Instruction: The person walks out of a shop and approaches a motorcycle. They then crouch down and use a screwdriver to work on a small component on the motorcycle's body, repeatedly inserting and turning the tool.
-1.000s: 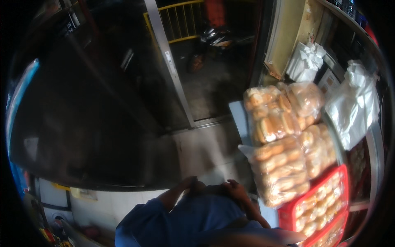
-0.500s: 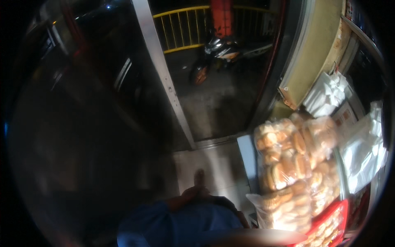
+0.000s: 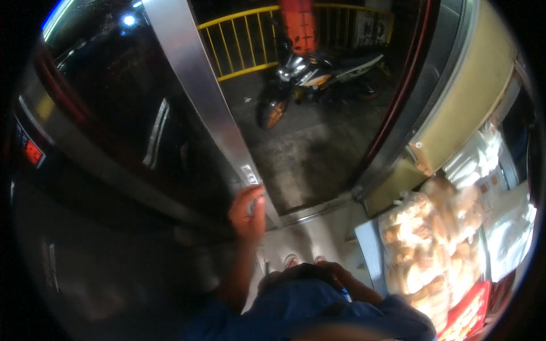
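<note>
My left hand (image 3: pixel 248 213) is raised at the lower part of a silver metal door frame (image 3: pixel 207 96), just below a small lock plate (image 3: pixel 249 174). Its fingers are bent, and a gap shows between thumb and forefinger. Whether the fingertips touch the metal I cannot tell. Nothing shows in that hand. Low in front of my body is my right hand (image 3: pixel 339 274), close to the dark clothing at my waist. Its fingers are hidden. A small blue and white patch shows beside that forearm, too small to name.
Beyond the glass a motorcycle (image 3: pixel 310 74) is parked by a yellow railing (image 3: pixel 242 45) and a red post (image 3: pixel 298 25). To my right are clear bags of bread (image 3: pixel 418 244), a red tray (image 3: pixel 472 304) of bread pieces and white plastic bags (image 3: pixel 509 227). A metal sill (image 3: pixel 310 212) crosses the floor.
My left hand has come up from my waist to the door frame. The view has shifted, so the bread bags sit lower and farther right, and both feet now show.
</note>
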### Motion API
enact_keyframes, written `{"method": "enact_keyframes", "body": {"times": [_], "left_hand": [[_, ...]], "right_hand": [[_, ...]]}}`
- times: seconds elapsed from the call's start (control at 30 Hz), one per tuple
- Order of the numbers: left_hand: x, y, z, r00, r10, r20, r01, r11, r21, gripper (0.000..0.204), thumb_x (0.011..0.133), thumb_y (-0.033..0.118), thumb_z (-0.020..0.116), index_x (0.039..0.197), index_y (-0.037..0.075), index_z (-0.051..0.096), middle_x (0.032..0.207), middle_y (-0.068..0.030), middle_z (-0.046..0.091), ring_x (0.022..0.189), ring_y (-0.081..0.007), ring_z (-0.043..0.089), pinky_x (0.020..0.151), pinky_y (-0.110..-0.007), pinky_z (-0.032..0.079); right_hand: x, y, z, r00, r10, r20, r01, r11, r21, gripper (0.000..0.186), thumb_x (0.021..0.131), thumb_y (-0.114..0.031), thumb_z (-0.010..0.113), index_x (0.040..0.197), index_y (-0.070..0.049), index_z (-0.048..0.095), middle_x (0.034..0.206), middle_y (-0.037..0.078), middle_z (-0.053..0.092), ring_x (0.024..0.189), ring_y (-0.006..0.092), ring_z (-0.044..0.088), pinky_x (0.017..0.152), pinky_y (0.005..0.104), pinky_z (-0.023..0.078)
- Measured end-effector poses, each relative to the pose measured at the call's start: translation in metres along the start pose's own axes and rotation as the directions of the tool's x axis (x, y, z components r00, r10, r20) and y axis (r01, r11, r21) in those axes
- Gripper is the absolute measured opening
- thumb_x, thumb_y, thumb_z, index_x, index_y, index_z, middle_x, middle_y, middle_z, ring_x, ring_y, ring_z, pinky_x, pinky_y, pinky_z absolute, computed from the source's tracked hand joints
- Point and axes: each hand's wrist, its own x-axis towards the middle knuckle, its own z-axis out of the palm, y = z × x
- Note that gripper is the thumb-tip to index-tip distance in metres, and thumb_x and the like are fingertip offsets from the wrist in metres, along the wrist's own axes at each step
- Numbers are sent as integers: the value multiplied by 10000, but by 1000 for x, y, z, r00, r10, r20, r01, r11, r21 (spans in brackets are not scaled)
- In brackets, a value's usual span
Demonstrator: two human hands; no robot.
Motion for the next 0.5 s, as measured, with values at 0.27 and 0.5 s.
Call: {"method": "enact_keyframes", "body": {"times": [0.27, 0.5], "left_hand": [[87, 14, -36, 882, 435, -178, -348, 859, 375, 355, 913, 104, 576, 1262, 40, 557, 1437, -208, 418, 1375, -337, 357, 1139, -487, 250], [108, -15, 18, 924, 345, -165, -59, 555, 830, 822, 799, 260, 761, 1458, 101, 296, 1552, -261, 76, 1433, -443, 127, 1117, -590, 205]], "right_hand": [[119, 51, -48, 943, -137, 303, -89, 773, 628, 333, 895, -309, 530, 1025, -47, 690, 1046, 196, 677, 953, 307, 656, 866, 429, 498], [213, 101, -83, 927, -217, 308, -54, 733, 679, 343, 907, -333, 508, 1030, -72, 693, 1042, 172, 682, 949, 292, 651, 876, 411, 488]]}}
